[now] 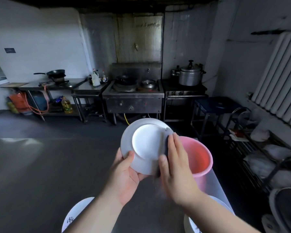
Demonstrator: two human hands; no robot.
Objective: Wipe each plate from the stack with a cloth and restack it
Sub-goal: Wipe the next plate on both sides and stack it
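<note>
The left hand (pixel 124 174) grips the lower rim of a white plate (pixel 144 145) held tilted at frame centre, while the right hand (pixel 176 167) presses flat fingers on a dark cloth (pixel 165 140) at its right edge, so wiping looks mid-way. Plates lie on the desk (pixel 40 174) at bottom left (pixel 76 214) and bottom right (pixel 191 222); which is the finished stack I cannot tell. The pink bucket (pixel 200 157) crowds the right side, the desk's left is open.

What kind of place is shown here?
Probably a restaurant kitchen: a steel wok range, a big pressure cooker on a stove, and steel prep tables with a wok and sauce bottles.
</note>
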